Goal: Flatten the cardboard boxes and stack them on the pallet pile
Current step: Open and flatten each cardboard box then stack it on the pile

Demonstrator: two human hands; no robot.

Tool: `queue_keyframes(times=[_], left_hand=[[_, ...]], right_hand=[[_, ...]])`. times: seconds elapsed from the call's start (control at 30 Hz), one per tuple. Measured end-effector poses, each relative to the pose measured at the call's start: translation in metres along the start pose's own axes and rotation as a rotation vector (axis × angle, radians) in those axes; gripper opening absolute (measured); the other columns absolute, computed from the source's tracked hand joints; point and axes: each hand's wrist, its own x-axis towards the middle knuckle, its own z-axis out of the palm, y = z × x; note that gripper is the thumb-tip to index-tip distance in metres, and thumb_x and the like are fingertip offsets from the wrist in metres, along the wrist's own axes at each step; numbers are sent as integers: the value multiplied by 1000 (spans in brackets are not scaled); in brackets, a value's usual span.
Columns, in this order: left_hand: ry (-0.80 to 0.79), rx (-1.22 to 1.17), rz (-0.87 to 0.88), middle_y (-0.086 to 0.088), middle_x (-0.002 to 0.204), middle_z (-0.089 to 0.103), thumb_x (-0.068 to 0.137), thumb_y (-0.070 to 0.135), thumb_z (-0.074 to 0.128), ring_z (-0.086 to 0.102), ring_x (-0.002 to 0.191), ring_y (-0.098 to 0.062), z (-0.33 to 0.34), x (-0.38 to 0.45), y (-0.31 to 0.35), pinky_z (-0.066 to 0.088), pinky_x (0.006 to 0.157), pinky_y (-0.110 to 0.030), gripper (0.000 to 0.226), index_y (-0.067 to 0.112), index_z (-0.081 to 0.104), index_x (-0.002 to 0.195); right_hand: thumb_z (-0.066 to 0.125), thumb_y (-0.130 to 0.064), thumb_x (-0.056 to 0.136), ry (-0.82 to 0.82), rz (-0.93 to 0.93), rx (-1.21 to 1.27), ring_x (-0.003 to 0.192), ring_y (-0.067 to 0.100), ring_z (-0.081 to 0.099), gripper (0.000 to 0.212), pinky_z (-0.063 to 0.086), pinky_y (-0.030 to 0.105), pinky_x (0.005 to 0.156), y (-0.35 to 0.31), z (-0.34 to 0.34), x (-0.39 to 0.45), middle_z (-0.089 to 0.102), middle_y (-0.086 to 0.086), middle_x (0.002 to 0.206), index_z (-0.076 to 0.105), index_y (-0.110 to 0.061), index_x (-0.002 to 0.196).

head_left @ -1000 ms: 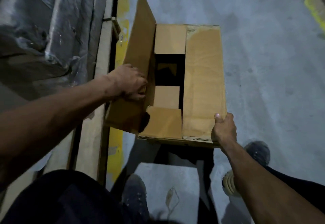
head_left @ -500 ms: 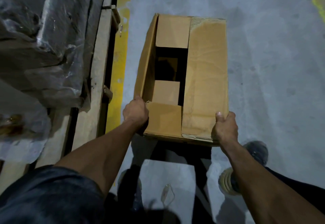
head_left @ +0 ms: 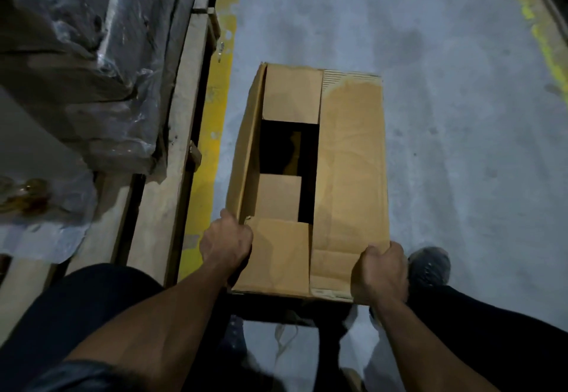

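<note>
A person's left hand (head_left: 226, 242) and right hand (head_left: 381, 271) each grip a near corner of an unflattened cardboard box (head_left: 350, 176) — fingers curled round its edges — above a concrete floor (head_left: 461, 114).

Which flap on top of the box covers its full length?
The wide flap on the right side, whose near corner the right hand grips. The smaller flaps beside it are short and leave a dark gap.

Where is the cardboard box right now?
In the head view the cardboard box sits centre frame over the grey floor, right of the yellow line, gripped at its near corners by the left hand and right hand.
</note>
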Motion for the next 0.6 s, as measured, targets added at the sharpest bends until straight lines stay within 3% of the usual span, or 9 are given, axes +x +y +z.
queue_keyframes(times=[0.13, 0.23, 0.3, 0.37, 0.43, 0.6], left_hand=[[20, -8, 58, -24, 115, 61, 103, 36, 41, 59, 106, -44, -5, 23, 13, 44, 79, -42, 36, 2, 44, 114], [33, -32, 64, -25, 113, 62, 106, 36, 38, 58, 104, -45, 2, 40, 20, 43, 75, -43, 40, 0, 47, 120], [69, -50, 48, -24, 107, 63, 106, 34, 39, 59, 99, -44, 10, 45, 19, 41, 71, -42, 36, 1, 51, 114], [96, -53, 46, -23, 104, 64, 106, 32, 40, 59, 98, -44, 16, 46, 17, 43, 71, -42, 34, 2, 53, 111], [106, -53, 50, -22, 103, 64, 106, 32, 40, 60, 97, -43, 18, 47, 17, 44, 72, -42, 34, 2, 54, 111], [108, -46, 42, -22, 103, 64, 106, 32, 40, 60, 96, -43, 18, 47, 19, 46, 73, -43, 33, 2, 54, 110]], right_hand=[[56, -23, 94, 197, -515, -204, 126, 34, 44, 50, 37, 45, 107, -27, 0, -3, 46, 17, 140, 48, -5, 140], [54, -29, 99, 24, -938, -331, 138, 28, 38, 51, 31, 42, 116, -58, 6, 4, 43, 14, 149, 46, -7, 144], [48, -34, 102, -95, -1137, -512, 147, 25, 28, 56, 18, 38, 122, -76, 13, 16, 35, 11, 158, 36, -9, 152], [39, -38, 106, -180, -1249, -704, 153, 24, 13, 59, 1, 33, 120, -88, 18, 29, 22, 9, 164, 27, -10, 156], [30, -42, 107, -211, -1315, -825, 154, 23, 7, 58, -4, 32, 118, -94, 16, 40, 20, 9, 165, 26, -11, 157], [20, -48, 104, -186, -1481, -964, 150, 29, 26, 61, 11, 40, 121, -103, -11, 48, 47, 13, 149, 58, -11, 135]])
